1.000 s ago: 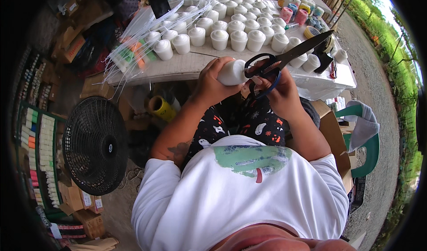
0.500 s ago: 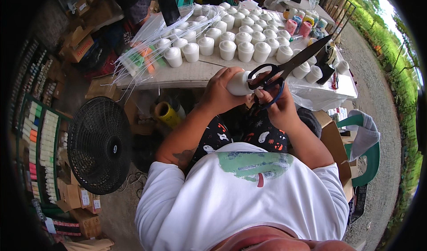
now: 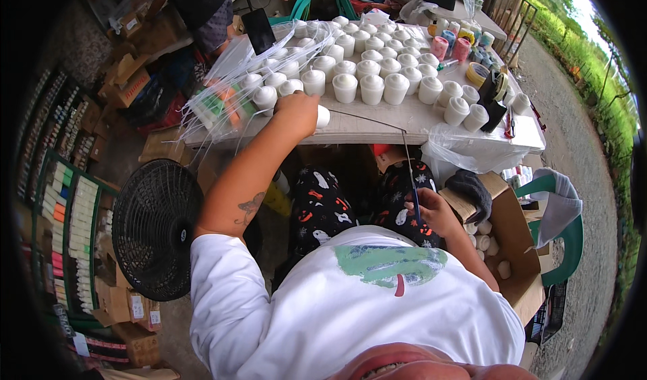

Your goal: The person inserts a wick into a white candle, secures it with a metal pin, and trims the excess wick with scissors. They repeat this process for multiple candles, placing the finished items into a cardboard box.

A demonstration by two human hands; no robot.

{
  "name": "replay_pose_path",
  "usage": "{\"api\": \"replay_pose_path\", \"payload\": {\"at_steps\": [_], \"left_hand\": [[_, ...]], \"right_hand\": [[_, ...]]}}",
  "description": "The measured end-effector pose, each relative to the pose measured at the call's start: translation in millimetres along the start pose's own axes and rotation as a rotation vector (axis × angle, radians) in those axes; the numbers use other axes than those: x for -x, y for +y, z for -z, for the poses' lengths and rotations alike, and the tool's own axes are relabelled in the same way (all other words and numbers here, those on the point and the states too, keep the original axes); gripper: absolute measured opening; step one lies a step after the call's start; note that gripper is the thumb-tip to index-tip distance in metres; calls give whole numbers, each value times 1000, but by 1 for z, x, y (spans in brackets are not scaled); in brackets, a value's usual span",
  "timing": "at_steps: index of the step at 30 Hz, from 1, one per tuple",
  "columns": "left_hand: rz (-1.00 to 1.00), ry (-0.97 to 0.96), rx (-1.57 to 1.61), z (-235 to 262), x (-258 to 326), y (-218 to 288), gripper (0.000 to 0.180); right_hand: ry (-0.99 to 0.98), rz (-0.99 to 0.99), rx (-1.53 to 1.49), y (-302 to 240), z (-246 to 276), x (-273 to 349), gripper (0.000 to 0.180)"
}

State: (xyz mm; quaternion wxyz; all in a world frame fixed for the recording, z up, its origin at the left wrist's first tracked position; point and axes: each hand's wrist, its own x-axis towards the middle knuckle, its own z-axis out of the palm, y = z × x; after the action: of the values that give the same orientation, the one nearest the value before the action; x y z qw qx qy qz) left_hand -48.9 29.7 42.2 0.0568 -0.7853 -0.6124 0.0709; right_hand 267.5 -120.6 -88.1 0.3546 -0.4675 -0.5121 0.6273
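Observation:
My left hand (image 3: 296, 112) reaches over the table's near edge, fingers closed round a white cup-shaped piece (image 3: 323, 116), mostly covered by the hand. Just beyond it stand rows of similar white pieces with domed tops (image 3: 372, 89). Held low over my right thigh, my right hand (image 3: 435, 211) is closed on the handle of a pair of scissors (image 3: 414, 201), seen nearly edge-on with the tip pointing at the table. A thin dark line runs along the table edge from near the scissor tip towards my left hand; I cannot tell what it is.
Clear plastic strips (image 3: 222, 87) and a dark upright phone-like panel (image 3: 259, 31) are at the table's left. Tape rolls (image 3: 478, 75) and coloured spools (image 3: 461, 48) lie right. A black fan (image 3: 156, 228) stands left; an open cardboard box (image 3: 515, 245) with white pieces sits right.
My left hand has carried the white piece forward and left to the table edge. My right hand has drawn the scissors away from it and lowered them towards my lap.

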Motion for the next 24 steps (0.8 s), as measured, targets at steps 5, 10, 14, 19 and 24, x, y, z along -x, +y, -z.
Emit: {"api": "replay_pose_path", "payload": {"at_steps": [5, 10, 14, 19, 24], "left_hand": [[-88, -81, -44, 4, -53, 16, 67], [-193, -45, 259, 14, -66, -8, 65], [-124, -151, 420, 33, -57, -25, 37], [-137, -29, 461, 44, -47, -29, 14], [-156, 51, 456, 45, -51, -26, 16]], "right_hand": [[-148, -58, -186, 7, -8, -7, 28], [-376, -31, -353, 6, -4, -26, 46], [-533, -20, -438, -7, -20, -57, 60], [-669, -95, -520, -38, -50, -110, 69], [-720, -147, -521, -58, -74, -134, 72]]}}
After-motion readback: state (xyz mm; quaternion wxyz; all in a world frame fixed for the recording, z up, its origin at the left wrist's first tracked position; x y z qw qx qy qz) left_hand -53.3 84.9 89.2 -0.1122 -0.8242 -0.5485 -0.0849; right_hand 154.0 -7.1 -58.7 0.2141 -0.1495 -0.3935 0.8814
